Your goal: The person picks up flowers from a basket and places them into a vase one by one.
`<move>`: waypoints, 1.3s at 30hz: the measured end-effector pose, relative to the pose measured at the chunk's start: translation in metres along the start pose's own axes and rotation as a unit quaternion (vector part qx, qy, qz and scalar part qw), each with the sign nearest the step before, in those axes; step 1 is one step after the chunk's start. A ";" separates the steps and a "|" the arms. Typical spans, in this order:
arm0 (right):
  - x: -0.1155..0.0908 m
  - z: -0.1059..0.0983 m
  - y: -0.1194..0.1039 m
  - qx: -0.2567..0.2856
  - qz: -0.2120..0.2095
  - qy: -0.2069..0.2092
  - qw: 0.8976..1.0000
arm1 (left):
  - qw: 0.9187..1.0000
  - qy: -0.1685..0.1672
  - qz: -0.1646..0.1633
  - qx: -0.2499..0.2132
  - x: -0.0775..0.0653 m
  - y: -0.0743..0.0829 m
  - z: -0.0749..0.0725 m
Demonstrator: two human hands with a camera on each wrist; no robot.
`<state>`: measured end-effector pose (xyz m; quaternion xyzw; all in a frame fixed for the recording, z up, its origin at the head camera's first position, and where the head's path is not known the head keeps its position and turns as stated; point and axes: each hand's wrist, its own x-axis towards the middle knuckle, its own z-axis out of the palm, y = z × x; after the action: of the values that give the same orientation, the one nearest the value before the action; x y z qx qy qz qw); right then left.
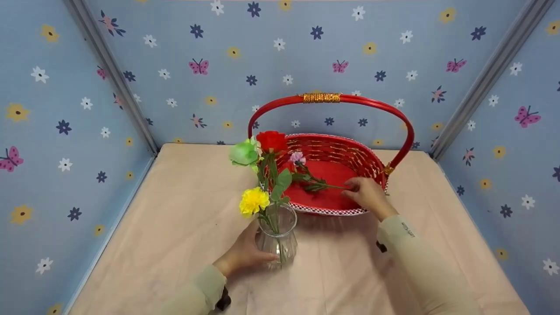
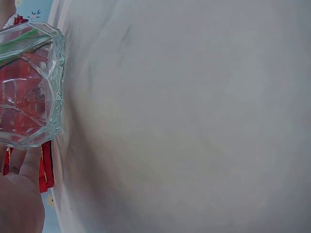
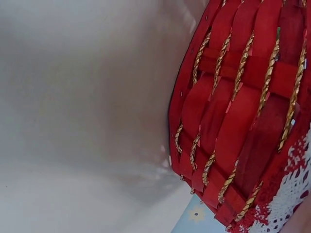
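My left hand (image 1: 245, 250) grips a clear glass vase (image 1: 288, 250) around its side as it stands on the table. Out of the vase rise a red flower (image 1: 271, 141), a light green flower (image 1: 243, 153) and a yellow flower (image 1: 254, 201) on green stems. Over the red woven basket (image 1: 345, 213), my right hand (image 1: 369, 197) pinches the stem end of a small pale purple flower (image 1: 298, 158), whose bloom points left. The left wrist view shows the faceted glass close up; the right wrist view shows the basket's outer weave (image 3: 238, 107), with that hand mostly out of frame.
A tall red handle (image 1: 372, 101) with a gold-wrapped middle arches over the basket. Pale cloth (image 1: 183, 245) covers the table. Blue flower-printed panels (image 1: 280, 43) stand behind and at both sides, joined by grey posts (image 1: 116, 74).
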<state>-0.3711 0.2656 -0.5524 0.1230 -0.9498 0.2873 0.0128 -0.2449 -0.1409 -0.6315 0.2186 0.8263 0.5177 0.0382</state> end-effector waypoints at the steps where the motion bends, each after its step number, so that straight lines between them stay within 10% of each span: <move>1: 0.000 0.000 0.000 0.002 0.001 0.002 1.000 | 1.000 -0.001 -0.001 0.001 0.000 0.000 0.000; 39: -0.010 -0.008 -0.010 0.078 -0.030 0.106 0.991 | 1.000 0.004 -0.014 -0.009 0.000 0.003 0.001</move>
<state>-0.3590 0.2640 -0.5415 0.1215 -0.9135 0.3717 0.1121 -0.2434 -0.1395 -0.6293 0.2047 0.8247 0.5253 0.0444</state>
